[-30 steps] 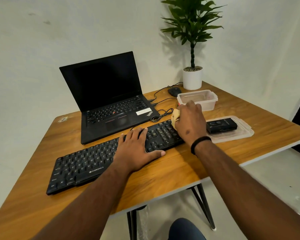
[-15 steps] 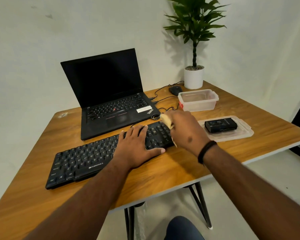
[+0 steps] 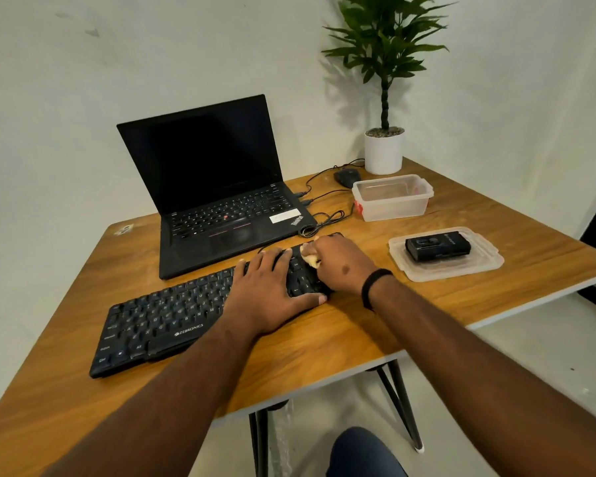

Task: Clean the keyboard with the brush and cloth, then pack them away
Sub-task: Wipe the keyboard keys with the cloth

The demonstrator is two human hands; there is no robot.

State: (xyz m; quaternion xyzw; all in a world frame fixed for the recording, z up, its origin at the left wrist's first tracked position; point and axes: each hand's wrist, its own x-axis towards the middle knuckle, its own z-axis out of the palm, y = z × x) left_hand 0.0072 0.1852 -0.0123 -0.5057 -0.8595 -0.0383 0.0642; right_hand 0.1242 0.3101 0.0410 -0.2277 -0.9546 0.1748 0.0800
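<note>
The black keyboard (image 3: 172, 318) lies slantwise across the wooden table (image 3: 324, 349), its near end toward 8 o'clock and its far end toward 2 o'clock. The left hand (image 3: 272, 290) rests flat on its right half, fingers straight and spread over the keys, thumb along the front edge. Just beside it, at the keyboard's far right end, the right hand (image 3: 341, 266) is curled around a pale yellowish cloth (image 3: 309, 257), bunched up and pressed against the keys; only a small wad of it shows past the fingers. A dark band (image 3: 374, 282) circles that wrist.

At 12 o'clock from the keyboard stands an open laptop (image 3: 217, 191) with a dark screen. Toward 1 o'clock sits a clear plastic box (image 3: 393, 197), lidless, and behind it a mouse (image 3: 347, 176) and a potted plant (image 3: 383, 149) by the wall. At 3 o'clock from the hands the clear lid (image 3: 461, 266) lies flat on the table with a small black case (image 3: 437, 245) on top of it. A coiled cable (image 3: 324, 222) lies between laptop and keyboard.
</note>
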